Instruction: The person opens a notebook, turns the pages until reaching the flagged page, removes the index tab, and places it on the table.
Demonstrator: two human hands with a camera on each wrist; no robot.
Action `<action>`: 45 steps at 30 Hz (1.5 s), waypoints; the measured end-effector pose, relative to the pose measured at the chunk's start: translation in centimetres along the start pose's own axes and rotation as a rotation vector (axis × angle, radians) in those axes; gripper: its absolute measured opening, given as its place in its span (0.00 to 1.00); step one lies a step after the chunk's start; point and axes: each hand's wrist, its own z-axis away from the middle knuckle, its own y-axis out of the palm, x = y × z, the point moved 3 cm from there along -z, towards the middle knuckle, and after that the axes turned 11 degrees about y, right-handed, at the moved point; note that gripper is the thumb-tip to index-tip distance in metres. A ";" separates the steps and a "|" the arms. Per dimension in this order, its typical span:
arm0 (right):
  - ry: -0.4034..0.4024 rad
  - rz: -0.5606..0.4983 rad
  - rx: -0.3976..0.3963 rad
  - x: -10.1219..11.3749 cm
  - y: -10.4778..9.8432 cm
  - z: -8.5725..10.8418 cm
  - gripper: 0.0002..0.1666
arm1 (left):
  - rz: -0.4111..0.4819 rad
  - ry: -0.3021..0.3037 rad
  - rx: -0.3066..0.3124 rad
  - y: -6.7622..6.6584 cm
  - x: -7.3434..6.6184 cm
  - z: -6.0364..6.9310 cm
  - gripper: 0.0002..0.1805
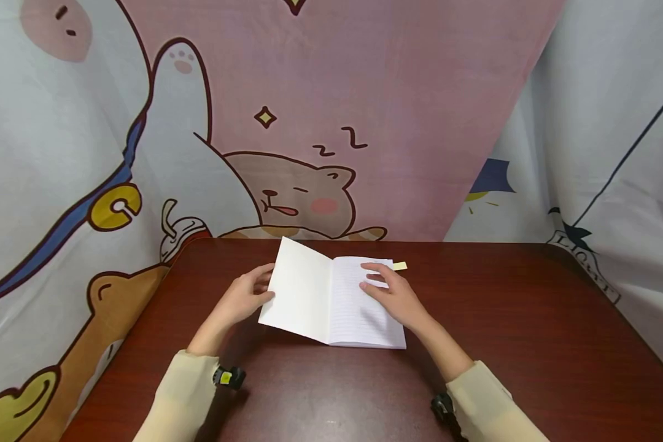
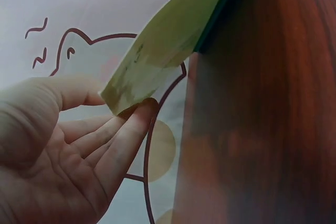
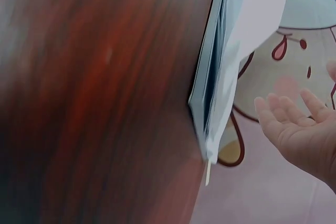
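Note:
A notebook lies on the table with its lined page point(image 1: 348, 307) facing up. Its white front cover point(image 1: 301, 291) is lifted at a slant to the left. My left hand point(image 1: 243, 298) pinches the cover's outer edge between thumb and fingers; the left wrist view shows the cover's greenish, patterned outer side point(image 2: 157, 51). Above the right part of the lined page hovers my right hand point(image 1: 395, 298), fingers relaxed and apart. In the right wrist view this hand point(image 3: 299, 129) stands clear of the notebook's page edges point(image 3: 215, 87).
A yellow tab point(image 1: 400, 266) sticks out at the notebook's upper right. The dark reddish-brown table point(image 1: 503, 319) extends around the notebook. Behind it hangs a cloth with cartoon animals point(image 1: 398, 123). Dark devices are strapped at the left wrist point(image 1: 229, 377) and right wrist point(image 1: 444, 408).

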 end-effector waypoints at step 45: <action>0.198 0.072 0.047 -4.6 -3.5 -1.2 0.31 | -0.033 -0.242 0.030 2.0 4.6 1.0 0.27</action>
